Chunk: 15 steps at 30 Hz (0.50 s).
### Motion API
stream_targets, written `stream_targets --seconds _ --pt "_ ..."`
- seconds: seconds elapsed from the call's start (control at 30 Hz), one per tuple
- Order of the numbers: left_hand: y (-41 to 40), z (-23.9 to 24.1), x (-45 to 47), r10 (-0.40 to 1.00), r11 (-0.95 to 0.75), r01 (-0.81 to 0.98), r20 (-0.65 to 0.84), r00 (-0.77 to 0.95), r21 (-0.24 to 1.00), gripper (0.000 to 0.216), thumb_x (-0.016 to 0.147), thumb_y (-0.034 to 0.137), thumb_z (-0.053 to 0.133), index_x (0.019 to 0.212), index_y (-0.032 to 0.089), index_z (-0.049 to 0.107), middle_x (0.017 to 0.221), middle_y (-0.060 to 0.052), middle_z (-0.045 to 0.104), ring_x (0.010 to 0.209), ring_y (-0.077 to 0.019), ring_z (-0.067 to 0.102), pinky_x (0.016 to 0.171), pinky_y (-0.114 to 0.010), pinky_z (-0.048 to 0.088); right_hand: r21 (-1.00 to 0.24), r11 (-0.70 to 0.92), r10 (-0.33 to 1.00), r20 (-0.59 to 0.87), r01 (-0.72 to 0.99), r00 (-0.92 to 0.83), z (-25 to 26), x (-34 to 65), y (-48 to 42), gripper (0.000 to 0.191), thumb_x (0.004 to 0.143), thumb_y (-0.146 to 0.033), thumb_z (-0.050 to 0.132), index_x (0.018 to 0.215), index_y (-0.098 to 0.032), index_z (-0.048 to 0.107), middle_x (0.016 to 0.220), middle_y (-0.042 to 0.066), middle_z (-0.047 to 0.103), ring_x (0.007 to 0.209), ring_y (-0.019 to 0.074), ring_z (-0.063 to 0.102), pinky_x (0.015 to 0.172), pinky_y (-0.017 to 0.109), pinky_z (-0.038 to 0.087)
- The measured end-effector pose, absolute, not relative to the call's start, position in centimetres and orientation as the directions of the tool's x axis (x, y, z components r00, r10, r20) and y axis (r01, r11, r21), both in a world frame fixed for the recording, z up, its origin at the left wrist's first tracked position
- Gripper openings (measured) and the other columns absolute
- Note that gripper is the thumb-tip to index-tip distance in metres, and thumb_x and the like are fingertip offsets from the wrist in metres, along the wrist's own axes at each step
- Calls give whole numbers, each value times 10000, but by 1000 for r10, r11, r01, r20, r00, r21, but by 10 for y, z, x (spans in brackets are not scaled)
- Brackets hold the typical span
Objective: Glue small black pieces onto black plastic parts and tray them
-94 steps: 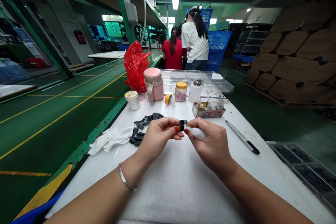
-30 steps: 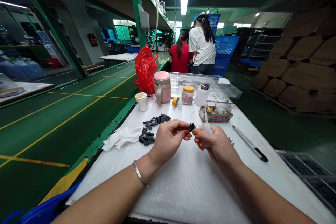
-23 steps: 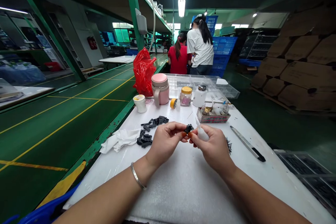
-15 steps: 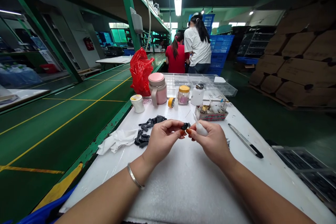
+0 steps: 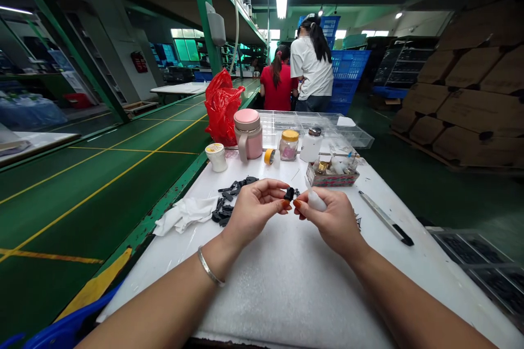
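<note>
Over the white table (image 5: 286, 289), my left hand (image 5: 254, 212) pinches a small black plastic part (image 5: 289, 194) between thumb and fingertips. My right hand (image 5: 333, 221) is closed round a small white squeeze bottle (image 5: 316, 200), and its fingertips meet the black part from the right. Both hands hover just above the tabletop. A pile of black plastic parts (image 5: 229, 199) lies on the table just left of my left hand, beside a crumpled white cloth (image 5: 184, 214).
Behind stand a pink mug (image 5: 248, 134), a white cup (image 5: 216, 156), a yellow-lidded jar (image 5: 289, 144), a white bottle (image 5: 310, 144), tape roll (image 5: 269, 156), a small box of oddments (image 5: 332, 172), clear trays (image 5: 311, 122), a red bag (image 5: 221, 106). A utility knife (image 5: 387, 218) lies right. Two people (image 5: 303, 71) stand beyond.
The hands have stayed together on the black part, with only small turns of it. The view has shifted slightly as my head moved.
</note>
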<state>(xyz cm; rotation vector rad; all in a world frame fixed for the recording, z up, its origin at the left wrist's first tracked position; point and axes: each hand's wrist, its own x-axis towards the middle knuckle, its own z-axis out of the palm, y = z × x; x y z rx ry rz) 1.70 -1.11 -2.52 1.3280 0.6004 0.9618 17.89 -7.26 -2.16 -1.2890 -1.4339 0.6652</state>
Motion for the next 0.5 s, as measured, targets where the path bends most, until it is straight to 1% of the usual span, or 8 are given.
stream_targets --seconds 0.13,0.23,0.33,0.4,0.5 --pt "-11 -27 17 836 -52 -228 167 523 972 314 695 170 773 979 104 658 818 -83 728 703 -172 688 641 -256 555 -900 277 936 331 337 115 -25 177 -72 160 804 -275 644 693 -163 668 609 19 657 570 159 589 547 251 442" --pt "-12 -27 18 830 -68 -220 177 529 973 317 703 182 768 986 100 653 812 -90 730 699 -175 687 640 -261 549 -873 292 929 357 391 103 -26 177 -72 153 801 -251 637 680 -163 667 612 19 659 575 158 581 554 250 432" --pt "-14 -25 20 842 -95 -216 195 503 972 334 697 182 770 1000 107 651 804 -82 724 687 -171 681 639 -264 545 -854 298 926 368 427 89 -24 180 -72 163 805 -265 638 680 -165 669 616 21 664 590 164 585 564 252 432" --pt "-15 -24 21 849 -105 -210 197 489 972 348 690 184 774 1007 113 651 798 -75 720 677 -170 679 637 -268 545 -867 294 935 349 401 69 -23 183 -71 170 811 -284 637 695 -166 674 625 23 666 595 167 588 569 256 440" --pt "-15 -24 21 849 -94 -197 182 496 976 371 681 193 780 1019 116 649 797 -73 718 680 -180 685 646 -282 554 -910 275 953 300 311 36 -22 185 -69 210 815 -327 642 687 -162 661 639 32 661 596 166 583 572 262 449"
